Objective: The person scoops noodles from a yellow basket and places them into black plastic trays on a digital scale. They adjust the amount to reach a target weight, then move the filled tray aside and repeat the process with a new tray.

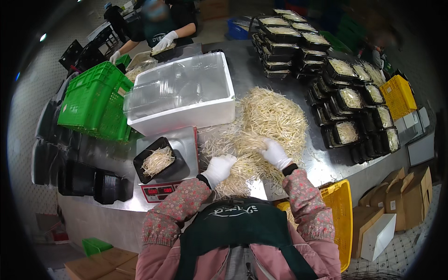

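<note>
Both my hands wear white gloves and are in the bean sprouts on a metal table. My left hand (219, 170) rests at the near left side of the sprouts; its fingertips touch them, and I cannot tell if it grips any. My right hand (274, 153) holds a loose bunch of bean sprouts (250, 141) at its fingertips. Behind it lies the large pile of bean sprouts (274, 112). Left of my hands, a black plastic tray (157, 160) with some sprouts sits tilted on a digital scale (190, 154) with a red display panel.
A white foam box (182, 119) holds clear plastic lids (175, 84). Green crates (92, 101) and empty black trays (94, 182) are at left. Filled, stacked trays (346, 99) stand at right, near a yellow crate (341, 224). Across the table, a co-worker (164, 24) handles a tray.
</note>
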The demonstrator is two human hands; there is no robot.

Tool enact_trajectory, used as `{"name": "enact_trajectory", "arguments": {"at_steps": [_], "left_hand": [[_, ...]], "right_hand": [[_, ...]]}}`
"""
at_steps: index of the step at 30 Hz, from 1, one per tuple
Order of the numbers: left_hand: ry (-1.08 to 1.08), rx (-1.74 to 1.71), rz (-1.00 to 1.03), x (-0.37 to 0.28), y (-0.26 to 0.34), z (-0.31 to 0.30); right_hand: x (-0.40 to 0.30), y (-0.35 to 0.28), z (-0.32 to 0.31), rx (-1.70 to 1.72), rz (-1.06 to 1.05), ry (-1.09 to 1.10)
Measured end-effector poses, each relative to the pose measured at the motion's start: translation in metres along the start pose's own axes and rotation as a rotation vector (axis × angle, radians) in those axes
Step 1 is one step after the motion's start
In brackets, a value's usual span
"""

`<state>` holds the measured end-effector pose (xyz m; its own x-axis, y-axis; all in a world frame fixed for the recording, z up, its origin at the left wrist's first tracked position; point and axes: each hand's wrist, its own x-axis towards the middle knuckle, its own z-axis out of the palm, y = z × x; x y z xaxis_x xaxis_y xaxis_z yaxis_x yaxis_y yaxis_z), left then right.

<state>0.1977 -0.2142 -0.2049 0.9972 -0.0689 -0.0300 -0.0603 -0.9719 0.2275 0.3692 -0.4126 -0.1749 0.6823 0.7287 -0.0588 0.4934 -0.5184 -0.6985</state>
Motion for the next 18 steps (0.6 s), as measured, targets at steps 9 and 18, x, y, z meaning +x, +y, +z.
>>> {"name": "enact_trajectory", "arguments": {"at_steps": [9,18], "left_hand": [[0.170,-0.729,-0.426,-0.089,0.011,0.032],[0.326,-2.203,-0.940,-0.082,0.039,0.100]], "right_hand": [[0.012,0.022,0.046,-0.364,-0.044,-0.325],[-0.031,-0.063,0.114,-0.733,-0.217,-0.245]]}}
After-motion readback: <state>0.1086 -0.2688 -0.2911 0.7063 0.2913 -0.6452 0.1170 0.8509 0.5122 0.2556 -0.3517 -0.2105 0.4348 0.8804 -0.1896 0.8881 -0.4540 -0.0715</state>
